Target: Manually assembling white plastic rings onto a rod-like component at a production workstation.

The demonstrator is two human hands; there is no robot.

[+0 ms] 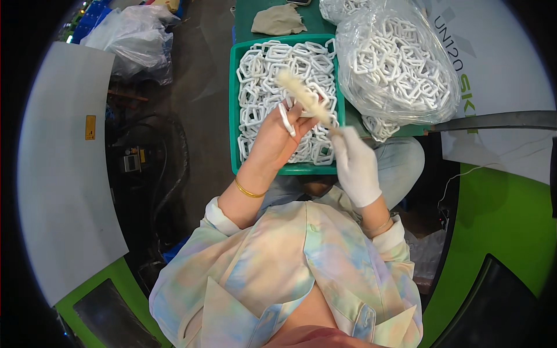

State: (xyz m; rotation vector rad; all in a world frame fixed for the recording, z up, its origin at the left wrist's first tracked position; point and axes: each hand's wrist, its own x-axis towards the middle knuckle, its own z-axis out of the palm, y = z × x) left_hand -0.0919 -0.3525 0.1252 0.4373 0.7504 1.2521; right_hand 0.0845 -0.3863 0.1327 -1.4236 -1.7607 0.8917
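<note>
Left hand (pixel 277 139), bare, palm up, closed on a white plastic ring (pixel 286 119): flat, angular loop, smooth, pinched between thumb and fingers. Thin gold bangle (pixel 248 191) on the left wrist. Right hand (pixel 355 162) in a white knit glove, fingers wrapped tight round the lower end of a pale fuzzy stick (pixel 303 97), slim and rough-textured, slanting up and away to the left over the left hand; upper end blurred. Stick and ring meeting just above the left palm; exact contact hard to tell.

Directly beyond both hands: green plastic tray (pixel 234 110), rectangular, piled with more white rings (pixel 264 75) of the same angular shape, tangled. Beyond the right hand: clear crinkled plastic bag (pixel 394 64), bulging with identical rings, resting partly on the tray's right edge. Further off, past the tray: crumpled beige cloth (pixel 278 21) on the dark green table (pixel 246 14). Far left of the left hand: another filmy plastic bag (pixel 136 40), contents unclear. Pastel, soft-patterned jacket sleeves (pixel 217 216) below both wrists.
</note>
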